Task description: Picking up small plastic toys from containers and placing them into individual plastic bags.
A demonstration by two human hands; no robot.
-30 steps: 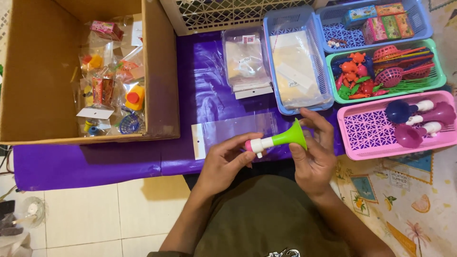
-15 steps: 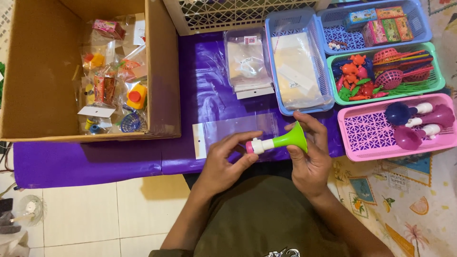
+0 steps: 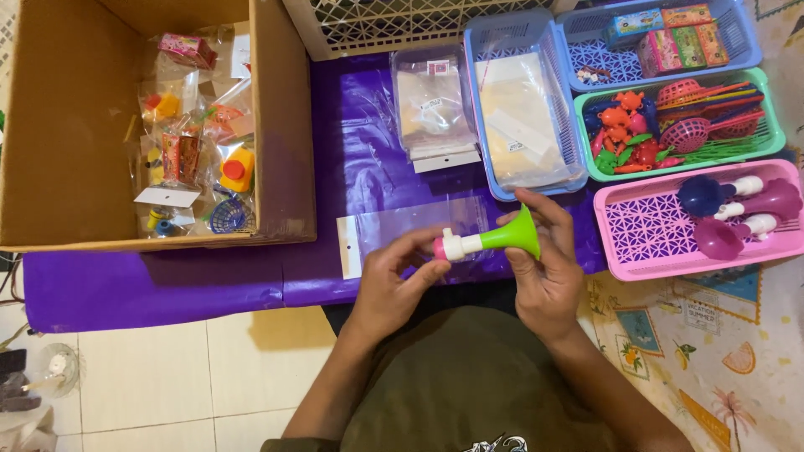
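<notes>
The left hand (image 3: 394,285) pinches the pink and white end of a green toy horn (image 3: 494,241), and the right hand (image 3: 544,268) grips its wide bell, keeping it level at the frame's middle. A clear bag (image 3: 402,230) lies just behind, mouth facing the horn.

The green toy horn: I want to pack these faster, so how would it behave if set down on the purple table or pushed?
The green toy horn looks like thin moulded plastic, so probably stiff and light. Its round tube and flared bell suggest it would roll in a curve on the purple table. The left hand and right hand pinch it lightly.
</notes>
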